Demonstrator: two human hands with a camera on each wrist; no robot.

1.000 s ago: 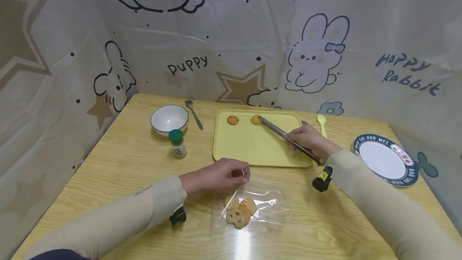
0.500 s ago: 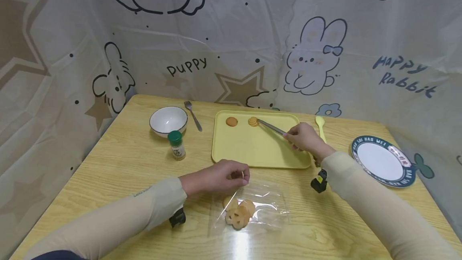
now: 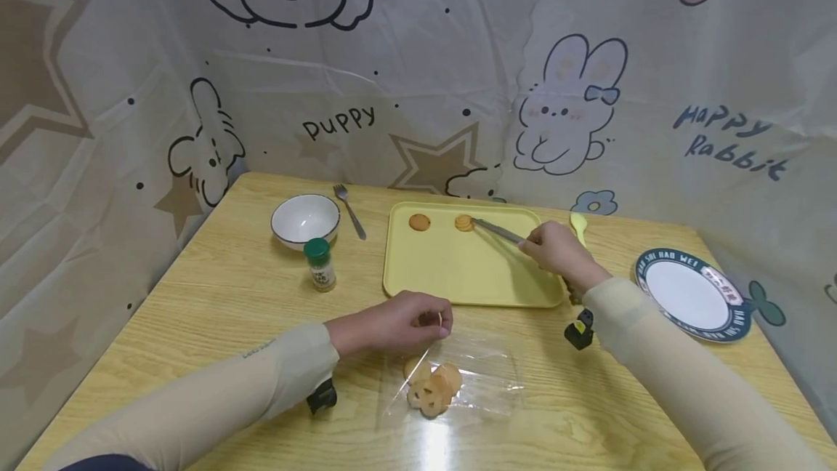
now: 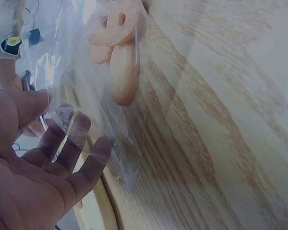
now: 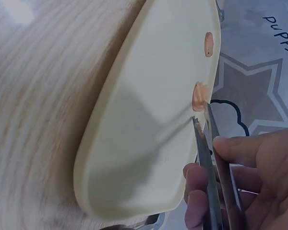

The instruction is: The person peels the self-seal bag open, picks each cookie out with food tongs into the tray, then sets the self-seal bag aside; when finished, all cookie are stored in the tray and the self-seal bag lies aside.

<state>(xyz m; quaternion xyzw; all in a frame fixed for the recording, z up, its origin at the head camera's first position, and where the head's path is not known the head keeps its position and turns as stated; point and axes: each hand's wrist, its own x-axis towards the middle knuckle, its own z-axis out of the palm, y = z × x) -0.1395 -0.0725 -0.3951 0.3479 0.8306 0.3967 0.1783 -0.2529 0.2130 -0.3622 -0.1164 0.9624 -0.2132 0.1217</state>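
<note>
My right hand [image 3: 561,256] holds metal tongs [image 5: 212,163] over the yellow tray [image 3: 458,275]. Their toothed tips stand apart in the right wrist view, one of them at the edge of a ridged round cookie [image 3: 464,222]. That cookie lies on the tray near its far edge. To its left lies a smooth brown cookie [image 3: 420,222]. My left hand [image 3: 408,320] grips the edge of a clear plastic bag [image 3: 487,376] just in front of the tray. Inside the bag are several cookies [image 4: 124,72], some with holes.
Left of the tray stand a white bowl [image 3: 305,220], a green-capped shaker bottle [image 3: 320,265] and a fork [image 3: 349,211]. On the right are a yellow spoon [image 3: 578,225] and a blue-rimmed plate [image 3: 693,295]. A printed cloth [image 3: 327,57] hangs behind the table.
The tongs have swung lower and now sit at the ridged cookie's right edge. That cookie has shifted slightly to the right since half a second ago. My left hand stays on the bag.
</note>
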